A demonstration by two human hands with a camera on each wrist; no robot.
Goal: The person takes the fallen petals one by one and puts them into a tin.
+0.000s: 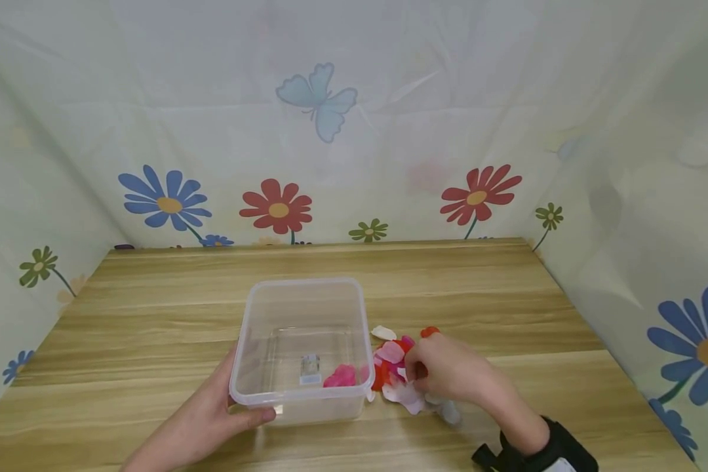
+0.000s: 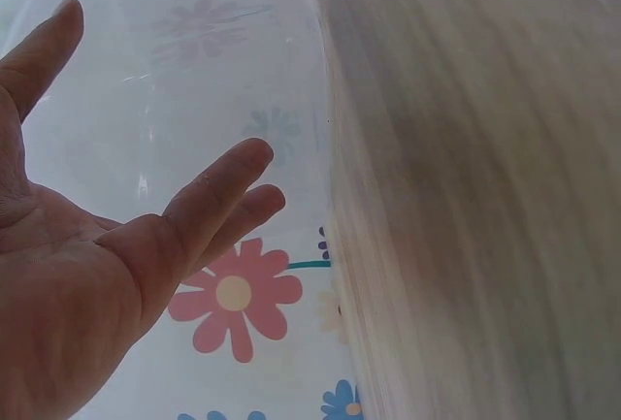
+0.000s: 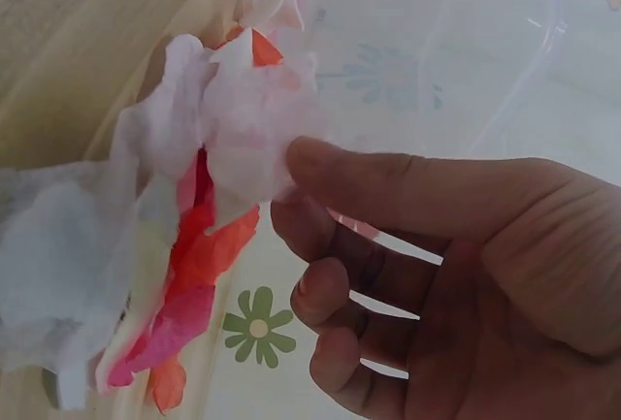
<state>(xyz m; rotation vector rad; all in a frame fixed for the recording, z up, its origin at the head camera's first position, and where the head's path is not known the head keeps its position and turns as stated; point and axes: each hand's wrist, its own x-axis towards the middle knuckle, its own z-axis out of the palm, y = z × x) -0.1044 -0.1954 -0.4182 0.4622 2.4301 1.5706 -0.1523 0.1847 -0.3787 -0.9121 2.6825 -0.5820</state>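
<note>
A clear plastic container point(image 1: 313, 412) stands on the table. My left hand point(image 1: 221, 400) rests against its left front corner, thumb along the front wall. The left wrist view shows this hand point(image 2: 107, 245) with fingers spread and fairly straight beside the clear wall. To the container's right lies a pile of artificial petals point(image 1: 391, 353) in pink, red, orange and white. My right hand point(image 1: 448, 367) is over the pile's right side. In the right wrist view, the thumb and forefinger of this hand point(image 3: 427, 245) pinch the edge of a pale pink petal point(image 3: 247, 134).
Inside the container are bright pink petals point(image 1: 340, 376); a small pale label-like patch point(image 1: 310, 369) shows at its bottom. The wooden table point(image 1: 171, 314) reaches back to a flower-printed curtain point(image 1: 354, 151). A black strap point(image 1: 557, 446) is round my right wrist.
</note>
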